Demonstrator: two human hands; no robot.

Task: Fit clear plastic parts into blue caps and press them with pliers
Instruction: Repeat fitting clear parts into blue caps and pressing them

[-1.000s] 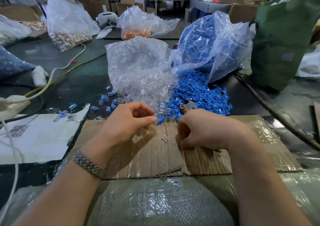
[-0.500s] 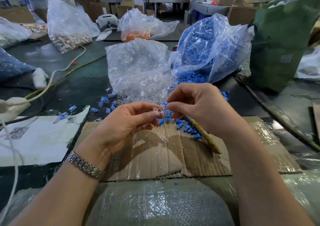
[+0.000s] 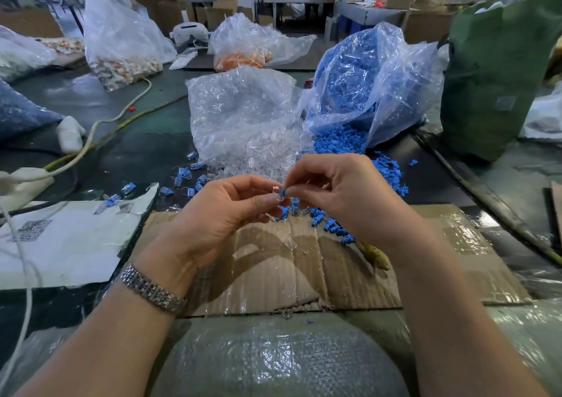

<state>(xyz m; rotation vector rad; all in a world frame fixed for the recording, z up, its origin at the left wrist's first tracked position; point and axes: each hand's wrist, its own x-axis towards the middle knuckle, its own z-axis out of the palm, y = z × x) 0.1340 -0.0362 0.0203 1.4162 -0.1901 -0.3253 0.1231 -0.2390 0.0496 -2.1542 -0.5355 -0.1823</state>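
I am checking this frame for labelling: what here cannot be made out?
- Head view: whether the clear part is seated in the blue cap; too small, fingertips cover the joint.
- Pliers: only a handle end shows; the right hand hides the rest.
- Left hand: its palm side faces away.

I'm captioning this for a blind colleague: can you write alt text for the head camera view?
A left hand pinches a clear plastic part against a blue cap pinched by the right hand, above a sheet of cardboard. Behind lie open bags of clear parts and blue caps.
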